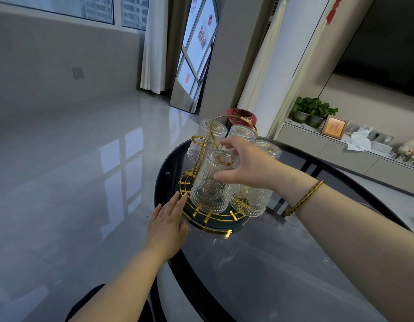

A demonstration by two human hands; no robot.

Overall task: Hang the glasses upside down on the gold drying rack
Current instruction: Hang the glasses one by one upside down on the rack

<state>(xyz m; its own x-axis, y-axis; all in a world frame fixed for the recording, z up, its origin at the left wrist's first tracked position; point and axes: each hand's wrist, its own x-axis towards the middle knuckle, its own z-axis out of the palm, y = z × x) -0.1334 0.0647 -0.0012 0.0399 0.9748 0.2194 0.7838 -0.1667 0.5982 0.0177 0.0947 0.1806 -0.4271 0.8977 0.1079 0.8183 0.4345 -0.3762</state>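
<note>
The gold drying rack (pixel 202 145) stands on a dark round tray base (pixel 234 223) on the table. Several ribbed clear glasses hang on it upside down. The nearest glass (pixel 210 184) sits over a gold prong, and my right hand (pixel 250 166) wraps around its right side, thumb low and fingers near its upturned base. Other glasses hang behind it: one at the back left (pixel 213 130), one at the back (pixel 242 133). One bare gold prong loop (pixel 198 140) shows at the left. My left hand (pixel 169 219) lies flat, fingertips against the tray's left rim.
The round dark-rimmed glass table (pixel 282 263) ends just left of the tray. A red-lined bin (pixel 242 115) stands behind the rack. A low cabinet with potted plants (pixel 314 110) and a framed picture runs along the right wall. Shiny floor lies to the left.
</note>
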